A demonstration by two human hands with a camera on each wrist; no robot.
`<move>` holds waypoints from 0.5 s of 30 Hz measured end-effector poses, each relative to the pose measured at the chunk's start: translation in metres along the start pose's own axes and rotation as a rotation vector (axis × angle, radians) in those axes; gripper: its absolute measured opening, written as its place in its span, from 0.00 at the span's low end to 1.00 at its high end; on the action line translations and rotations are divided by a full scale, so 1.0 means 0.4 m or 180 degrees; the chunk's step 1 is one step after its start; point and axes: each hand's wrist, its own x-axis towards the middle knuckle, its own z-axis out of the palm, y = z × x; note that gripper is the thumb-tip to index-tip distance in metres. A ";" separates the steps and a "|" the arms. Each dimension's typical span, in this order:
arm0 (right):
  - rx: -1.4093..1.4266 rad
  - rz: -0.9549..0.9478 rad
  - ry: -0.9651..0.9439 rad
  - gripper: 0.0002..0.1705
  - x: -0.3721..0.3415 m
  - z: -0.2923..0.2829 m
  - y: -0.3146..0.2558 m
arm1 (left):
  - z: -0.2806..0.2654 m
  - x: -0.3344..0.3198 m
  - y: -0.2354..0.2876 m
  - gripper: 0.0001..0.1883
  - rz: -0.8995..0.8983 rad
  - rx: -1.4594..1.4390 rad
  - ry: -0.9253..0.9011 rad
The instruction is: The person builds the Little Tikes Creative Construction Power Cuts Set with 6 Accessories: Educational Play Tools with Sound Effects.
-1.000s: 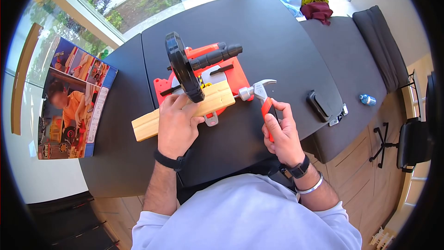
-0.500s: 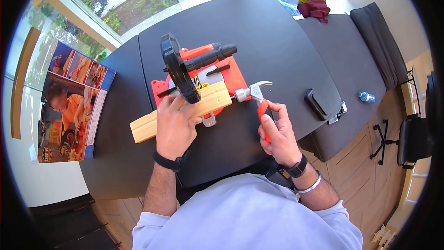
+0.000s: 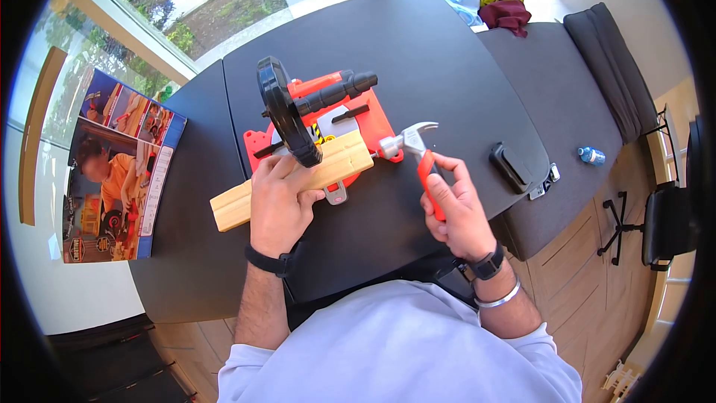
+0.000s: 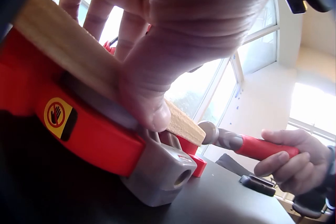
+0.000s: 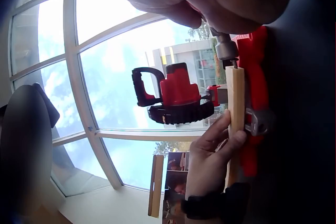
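My left hand (image 3: 277, 209) grips a light wooden board (image 3: 343, 166), with the thumb on its near edge and the other fingers over the far side. The board lies across the bed of a red toy miter saw (image 3: 384, 116), under its round black blade guard (image 3: 282, 108). A thin nail (image 5: 235, 64) sticks out of the board's right end. In my right hand (image 3: 461, 213) is a claw hammer (image 3: 432, 188), held by its red handle. The hammer's silver face is right at the nail, with the claw pointing away to the right.
The saw stands on a dark table (image 3: 418, 45). A picture box (image 3: 119, 172) is upright at the left. To the right lie a black case (image 3: 511, 168) and, on a lower dark surface, a small bottle (image 3: 591, 155). Clothes (image 3: 496, 0) are heaped at the back right.
The hammer has shifted slightly, its head staying close to the nail end of the board. The left hand keeps its grip, and the board rests in the same place on the saw.
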 end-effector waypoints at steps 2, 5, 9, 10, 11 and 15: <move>-0.0003 -0.0187 0.0119 0.27 0.009 -0.030 -0.006 | 0.000 0.000 -0.001 0.29 0.0013 -0.0023 0.0020; 0.0048 -0.0550 0.0568 0.28 0.014 -0.058 -0.013 | -0.002 -0.001 -0.006 0.30 0.0027 -0.0050 0.0033; 0.0250 -0.0502 0.0537 0.31 -0.002 -0.036 0.006 | 0.001 -0.002 -0.016 0.29 0.0061 -0.0059 -0.0048; 0.0236 -0.0374 0.0316 0.32 -0.007 -0.014 0.030 | 0.002 -0.002 -0.015 0.29 0.0065 -0.0060 -0.0059; 0.0209 -0.0285 0.0196 0.33 -0.007 -0.006 0.041 | 0.000 -0.001 -0.013 0.28 0.0061 -0.0063 -0.0036; 0.0131 -0.0314 0.0228 0.32 -0.015 0.022 0.054 | -0.006 0.002 0.004 0.26 0.0007 -0.0098 0.0060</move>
